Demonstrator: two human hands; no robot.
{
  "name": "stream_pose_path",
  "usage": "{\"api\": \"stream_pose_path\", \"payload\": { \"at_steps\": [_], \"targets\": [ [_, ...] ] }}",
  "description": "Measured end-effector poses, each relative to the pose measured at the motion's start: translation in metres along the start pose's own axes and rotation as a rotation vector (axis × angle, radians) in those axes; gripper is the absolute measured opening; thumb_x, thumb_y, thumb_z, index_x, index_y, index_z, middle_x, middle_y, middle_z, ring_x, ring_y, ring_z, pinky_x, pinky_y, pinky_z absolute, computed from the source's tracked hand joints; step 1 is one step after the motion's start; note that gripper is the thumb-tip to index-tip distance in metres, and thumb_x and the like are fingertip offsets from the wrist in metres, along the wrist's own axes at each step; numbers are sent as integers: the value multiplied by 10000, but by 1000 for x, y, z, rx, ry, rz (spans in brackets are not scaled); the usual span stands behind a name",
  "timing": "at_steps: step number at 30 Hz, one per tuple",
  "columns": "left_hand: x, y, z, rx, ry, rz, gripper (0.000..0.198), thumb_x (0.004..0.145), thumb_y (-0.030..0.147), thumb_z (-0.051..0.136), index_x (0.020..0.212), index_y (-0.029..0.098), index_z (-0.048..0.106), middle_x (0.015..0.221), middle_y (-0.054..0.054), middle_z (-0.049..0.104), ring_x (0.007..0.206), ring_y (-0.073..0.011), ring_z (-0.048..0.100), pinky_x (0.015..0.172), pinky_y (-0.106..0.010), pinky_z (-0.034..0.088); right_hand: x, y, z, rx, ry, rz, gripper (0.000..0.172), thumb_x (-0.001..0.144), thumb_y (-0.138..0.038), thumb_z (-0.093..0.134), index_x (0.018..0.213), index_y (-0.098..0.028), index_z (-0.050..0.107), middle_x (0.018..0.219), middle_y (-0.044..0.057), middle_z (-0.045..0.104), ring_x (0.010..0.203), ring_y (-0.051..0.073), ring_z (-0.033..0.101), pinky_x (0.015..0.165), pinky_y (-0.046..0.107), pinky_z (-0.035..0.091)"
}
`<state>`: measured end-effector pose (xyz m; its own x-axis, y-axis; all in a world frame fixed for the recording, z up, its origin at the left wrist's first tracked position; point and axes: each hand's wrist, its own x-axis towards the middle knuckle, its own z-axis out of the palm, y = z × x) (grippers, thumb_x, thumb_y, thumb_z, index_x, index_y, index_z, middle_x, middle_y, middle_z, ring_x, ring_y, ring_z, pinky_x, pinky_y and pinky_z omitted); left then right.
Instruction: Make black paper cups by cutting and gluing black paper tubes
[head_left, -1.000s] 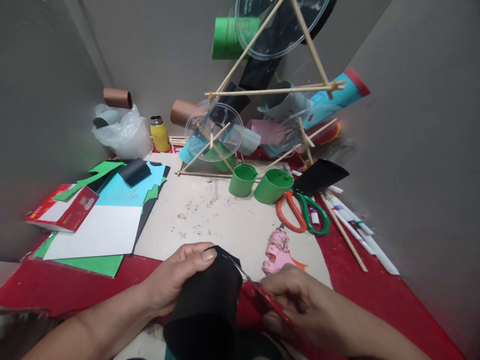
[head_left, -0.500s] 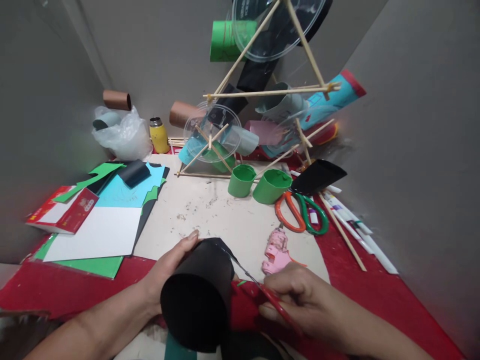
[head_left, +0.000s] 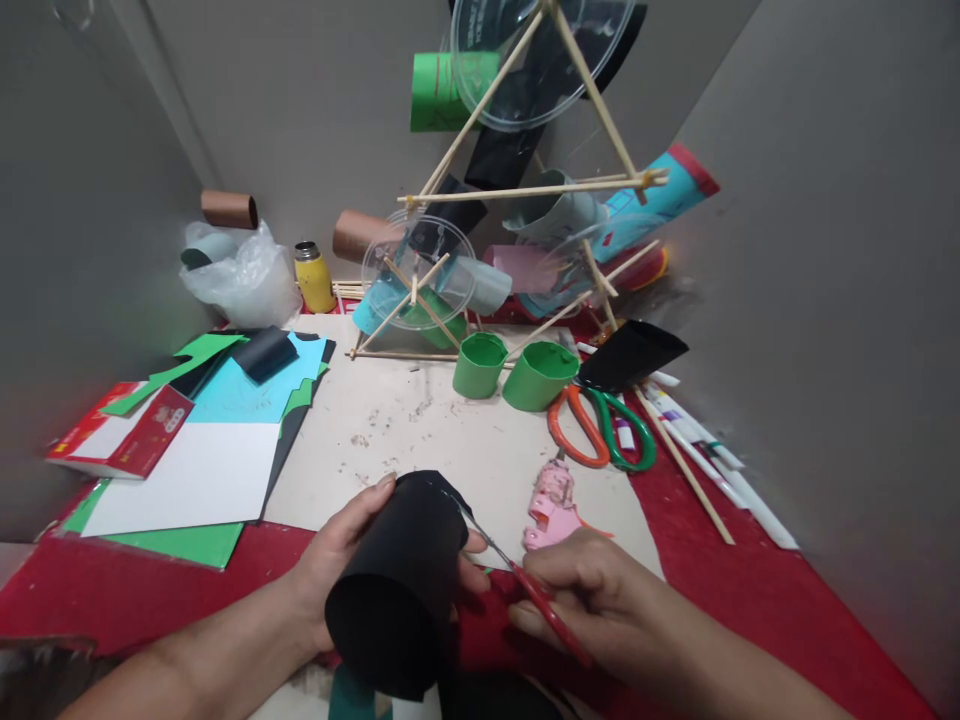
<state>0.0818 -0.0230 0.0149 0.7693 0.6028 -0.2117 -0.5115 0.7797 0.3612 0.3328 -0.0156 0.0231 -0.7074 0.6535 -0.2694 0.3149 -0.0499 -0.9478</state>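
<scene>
My left hand [head_left: 341, 545] is wrapped round a black paper tube [head_left: 409, 555], thumb on the near side and fingertips showing at its right. The tube tilts, its open end facing down toward me. Closed on red-handled scissors [head_left: 538, 600], my right hand [head_left: 581, 590] holds their metal blades against the tube's far rim. Just beyond that hand lies a pink glue gun [head_left: 551, 505]. Behind it are scissors with one orange and one green handle [head_left: 604, 430], a black paper tube [head_left: 636, 355] and two green paper rings [head_left: 541, 375].
A stick frame [head_left: 525, 190] with clear plastic lids and paper tubes rises at the back. Coloured paper sheets [head_left: 187, 475] and a red packet [head_left: 124, 430] lie left. Behind them are a plastic bag [head_left: 247, 280] and a yellow bottle [head_left: 313, 278]. White markers [head_left: 720, 465] line the right.
The black tube has turned slightly in my left hand, and more of that hand's fingertips now show at its right side. The scissors stay at the far rim. The view has shifted slightly.
</scene>
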Motion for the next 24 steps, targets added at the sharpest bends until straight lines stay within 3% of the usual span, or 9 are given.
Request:
{"api": "stream_pose_path", "payload": {
  "at_steps": [6,10,15,24],
  "targets": [
    [0,-1,7,33,52,4,694,855,622,548,1141,9,704,956,-159,754,751,-192,712,688,-243,519,3,-6,3,-18,13,12,553,900,-495,630,579,-191,299,563,-71,228,529,77,203,459,236,148],
    [2,-5,0,12,53,-36,737,861,645,498,1142,-6,698,951,-176,744,758,-207,710,710,-262,519,3,-6,4,0,6,48,507,882,-503,626,598,-191,345,565,-67,245,525,78,203,453,233,137],
    [3,-6,-6,-23,73,-125,760,808,661,575,1133,-15,695,1018,-180,729,827,-209,693,786,-273,512,3,-4,5,5,1,38,484,888,-501,606,607,-191,362,581,-59,260,541,84,219,462,228,151],
    [5,-7,-12,10,76,-94,760,846,663,493,1109,-19,704,945,-172,726,777,-217,687,758,-282,515,1,-3,1,6,-12,-18,506,932,-442,605,604,-190,314,583,-68,249,542,81,217,466,235,155]
  ]
}}
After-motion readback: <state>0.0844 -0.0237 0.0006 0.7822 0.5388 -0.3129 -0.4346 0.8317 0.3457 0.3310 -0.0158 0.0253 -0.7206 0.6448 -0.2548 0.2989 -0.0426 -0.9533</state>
